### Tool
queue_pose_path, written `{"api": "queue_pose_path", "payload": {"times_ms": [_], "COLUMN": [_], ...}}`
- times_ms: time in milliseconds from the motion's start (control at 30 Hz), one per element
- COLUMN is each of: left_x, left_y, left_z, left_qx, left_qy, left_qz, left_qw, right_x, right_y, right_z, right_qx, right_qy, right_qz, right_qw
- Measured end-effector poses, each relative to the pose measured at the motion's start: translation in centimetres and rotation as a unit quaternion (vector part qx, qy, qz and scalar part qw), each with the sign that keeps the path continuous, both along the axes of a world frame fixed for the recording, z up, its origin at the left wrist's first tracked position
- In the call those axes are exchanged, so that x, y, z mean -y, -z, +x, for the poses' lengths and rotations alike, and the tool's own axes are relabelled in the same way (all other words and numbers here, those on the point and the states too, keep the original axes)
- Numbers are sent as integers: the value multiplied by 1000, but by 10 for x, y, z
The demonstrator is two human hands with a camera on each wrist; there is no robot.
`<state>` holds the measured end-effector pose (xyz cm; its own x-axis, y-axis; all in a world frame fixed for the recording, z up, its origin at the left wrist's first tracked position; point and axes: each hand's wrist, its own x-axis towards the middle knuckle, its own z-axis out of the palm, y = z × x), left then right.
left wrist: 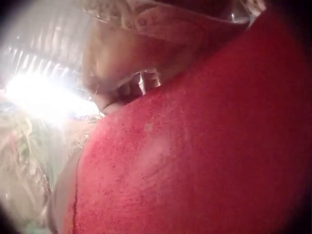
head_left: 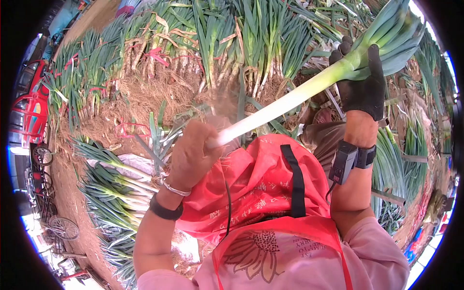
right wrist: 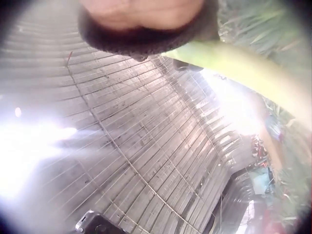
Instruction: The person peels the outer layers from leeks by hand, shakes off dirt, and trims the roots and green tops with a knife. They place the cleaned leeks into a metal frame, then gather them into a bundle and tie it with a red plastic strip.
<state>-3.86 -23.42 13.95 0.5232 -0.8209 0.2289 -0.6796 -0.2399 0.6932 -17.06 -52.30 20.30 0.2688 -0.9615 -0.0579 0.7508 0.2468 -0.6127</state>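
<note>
The gloved right hand (head_left: 360,92) curls round a leek (head_left: 290,100) below its leaves (head_left: 394,38), which slants in front of the red apron (head_left: 256,188); the left hand (head_left: 193,152), blurred, seems closed about the white end (head_left: 229,135).

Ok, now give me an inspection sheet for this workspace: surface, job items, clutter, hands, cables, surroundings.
Surface: bare brown ground, partly covered.
Job items: one leek held up slantwise; bundles standing beyond it.
Clutter: red ties; more leeks lying in a pile.
Hands: left hand grips the white end; gloved right hand holds the leafy end.
Cables: black cord over the red apron.
Surroundings: bicycle wheel; ribbed roof overhead.
</note>
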Motion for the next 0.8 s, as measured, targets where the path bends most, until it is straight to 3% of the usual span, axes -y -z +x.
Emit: {"api": "queue_pose_path", "payload": {"times_ms": [233,333,400,633,700,800], "left_x": [0,3,4,3,6,-4], "left_y": [-1,-3,-3,1,1,2], "left_z": [13,14,8,3,-2,-4], "left_qx": [-88,-149,-82,10,161,209], "left_qy": [26,23,11,59,89,164], "left_qz": [54,95,61,61,51,40], "left_qw": [994,984,995,996,982,963], "right_x": [-5,-6,-2,2,3,23], "right_y": [-1,-2,-4,-1,0,13], "right_z": [4,2,0,0,-3,-5], "right_qx": [15,41,36,40,36,-1], "right_qy": [-31,-103,-64,-82,-73,-70], "right_qz": [-5,-32,-26,-9,19,42], "right_qw": [999,993,997,996,996,997]}}
